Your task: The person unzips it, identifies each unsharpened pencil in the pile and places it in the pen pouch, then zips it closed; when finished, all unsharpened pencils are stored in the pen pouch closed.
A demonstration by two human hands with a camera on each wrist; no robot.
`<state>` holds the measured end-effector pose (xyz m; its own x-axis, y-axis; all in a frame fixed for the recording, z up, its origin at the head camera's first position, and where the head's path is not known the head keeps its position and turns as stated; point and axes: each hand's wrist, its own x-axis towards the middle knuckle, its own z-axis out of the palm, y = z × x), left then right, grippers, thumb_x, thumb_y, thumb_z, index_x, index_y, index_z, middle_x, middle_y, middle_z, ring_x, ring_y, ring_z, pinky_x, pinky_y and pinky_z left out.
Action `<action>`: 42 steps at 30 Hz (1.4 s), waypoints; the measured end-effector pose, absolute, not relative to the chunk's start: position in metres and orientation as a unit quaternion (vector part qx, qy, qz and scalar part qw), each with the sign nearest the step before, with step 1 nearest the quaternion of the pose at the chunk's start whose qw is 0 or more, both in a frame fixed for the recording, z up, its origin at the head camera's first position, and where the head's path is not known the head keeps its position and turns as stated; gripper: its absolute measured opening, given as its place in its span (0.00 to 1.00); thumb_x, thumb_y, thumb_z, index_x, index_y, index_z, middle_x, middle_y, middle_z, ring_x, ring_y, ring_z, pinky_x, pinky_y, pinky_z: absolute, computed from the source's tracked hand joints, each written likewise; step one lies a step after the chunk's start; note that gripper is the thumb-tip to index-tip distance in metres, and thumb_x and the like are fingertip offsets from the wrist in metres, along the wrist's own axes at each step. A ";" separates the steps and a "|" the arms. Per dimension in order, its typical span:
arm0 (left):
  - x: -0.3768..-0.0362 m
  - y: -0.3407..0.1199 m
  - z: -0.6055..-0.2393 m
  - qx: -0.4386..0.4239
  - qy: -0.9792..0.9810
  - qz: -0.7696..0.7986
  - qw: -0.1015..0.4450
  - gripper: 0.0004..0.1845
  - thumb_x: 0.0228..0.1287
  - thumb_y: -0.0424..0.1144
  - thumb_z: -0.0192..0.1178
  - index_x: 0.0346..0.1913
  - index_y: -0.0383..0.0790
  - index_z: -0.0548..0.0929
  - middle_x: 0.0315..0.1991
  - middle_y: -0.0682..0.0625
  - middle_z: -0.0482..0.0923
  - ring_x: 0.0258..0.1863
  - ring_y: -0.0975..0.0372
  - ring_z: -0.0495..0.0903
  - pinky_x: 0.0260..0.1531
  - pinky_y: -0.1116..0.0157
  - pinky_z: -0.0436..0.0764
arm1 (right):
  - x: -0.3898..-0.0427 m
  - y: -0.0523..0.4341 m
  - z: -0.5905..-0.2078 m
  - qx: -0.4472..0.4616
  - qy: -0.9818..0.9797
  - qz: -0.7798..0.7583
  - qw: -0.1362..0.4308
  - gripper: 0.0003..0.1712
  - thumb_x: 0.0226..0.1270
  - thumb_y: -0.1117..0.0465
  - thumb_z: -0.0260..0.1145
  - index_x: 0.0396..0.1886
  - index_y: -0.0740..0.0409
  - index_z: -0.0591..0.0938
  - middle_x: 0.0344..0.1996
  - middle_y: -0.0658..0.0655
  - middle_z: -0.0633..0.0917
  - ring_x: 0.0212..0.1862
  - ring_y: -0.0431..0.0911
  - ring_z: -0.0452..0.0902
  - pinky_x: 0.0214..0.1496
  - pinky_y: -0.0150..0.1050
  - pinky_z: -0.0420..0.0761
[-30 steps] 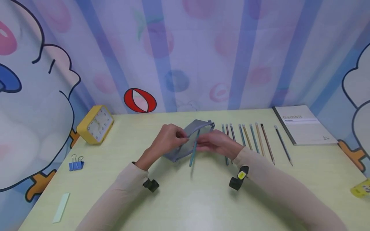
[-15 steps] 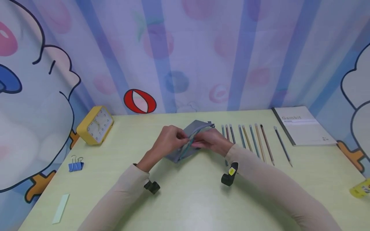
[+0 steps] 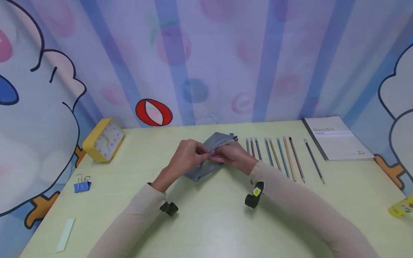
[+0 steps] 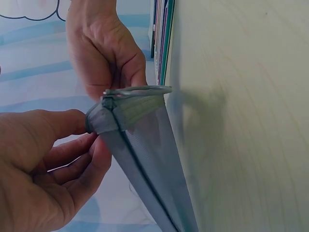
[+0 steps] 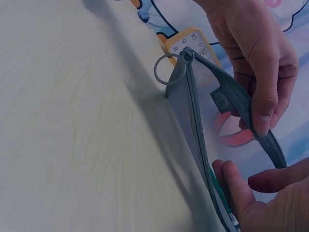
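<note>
A grey mesh pencil case (image 3: 209,157) lies mid-table between both hands. My left hand (image 3: 188,156) pinches the upper lip of its mouth; in the left wrist view the left hand (image 4: 48,164) grips the pencil case (image 4: 145,150) near the metal zip ring (image 4: 140,89). My right hand (image 3: 233,156) holds the other lip, fingers curled. In the right wrist view the right hand (image 5: 260,193) is at the open pencil case (image 5: 193,125), and a teal pencil (image 5: 219,193) lies inside. The left hand (image 5: 256,58) lifts the lip there.
Several pencils (image 3: 274,156) lie in a row right of the pencil case, and a white notebook (image 3: 335,138) beyond them. A yellow clock (image 3: 103,139), a blue binder clip (image 3: 82,184) and a pale strip (image 3: 65,234) sit left. A yellow object (image 3: 401,208) is at the right edge.
The teal pencil that stuck out of the pencil case toward me has slid inside. My right hand has moved left, close against the left hand at the mouth.
</note>
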<state>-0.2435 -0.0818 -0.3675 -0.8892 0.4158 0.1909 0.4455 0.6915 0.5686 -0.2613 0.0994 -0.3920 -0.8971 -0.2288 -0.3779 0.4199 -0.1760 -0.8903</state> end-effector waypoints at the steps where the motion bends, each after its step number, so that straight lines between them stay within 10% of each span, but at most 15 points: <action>1: -0.243 -0.082 -0.367 -0.233 -0.920 -0.315 0.022 0.07 0.62 0.39 0.71 0.36 0.39 0.92 0.31 0.49 0.90 0.29 0.64 0.87 0.29 0.69 0.83 | -0.260 0.100 -0.392 0.073 0.607 -0.762 0.212 0.22 0.72 0.75 0.55 0.63 0.79 0.73 0.33 0.62 0.90 0.31 0.41 0.89 0.44 0.32 0.87; 7: -0.243 -0.083 -0.367 -0.221 -0.921 -0.320 0.014 0.07 0.63 0.38 0.69 0.37 0.38 0.92 0.32 0.48 0.90 0.30 0.64 0.87 0.31 0.69 0.84 | -0.241 0.108 -0.389 -0.005 0.679 -0.707 0.195 0.21 0.76 0.67 0.55 0.63 0.75 0.74 0.55 0.70 0.84 0.47 0.43 0.88 0.56 0.35 0.84; 15: -0.243 -0.085 -0.368 -0.210 -0.920 -0.331 0.021 0.06 0.63 0.38 0.69 0.38 0.39 0.92 0.31 0.49 0.90 0.27 0.65 0.85 0.30 0.69 0.83 | -0.216 0.134 -0.374 -0.102 0.760 -0.611 0.196 0.27 0.77 0.59 0.56 0.69 0.70 0.71 0.53 0.70 0.85 0.49 0.50 0.87 0.57 0.46 0.85; 35: -0.244 -0.093 -0.365 -0.222 -0.912 -0.344 0.028 0.06 0.64 0.37 0.67 0.38 0.39 0.92 0.31 0.49 0.90 0.28 0.64 0.84 0.30 0.69 0.82 | -0.188 0.246 -0.311 -0.107 0.841 -0.516 0.120 0.28 0.79 0.54 0.57 0.72 0.62 0.68 0.49 0.59 0.85 0.44 0.45 0.84 0.47 0.39 0.86; 42: -0.242 -0.093 -0.366 -0.216 -0.912 -0.348 0.021 0.06 0.64 0.37 0.67 0.38 0.39 0.92 0.31 0.49 0.90 0.28 0.65 0.84 0.30 0.69 0.82 | -0.201 0.270 -0.328 -0.065 0.884 -0.452 0.104 0.31 0.80 0.53 0.55 0.73 0.68 0.65 0.58 0.72 0.81 0.43 0.42 0.84 0.45 0.39 0.86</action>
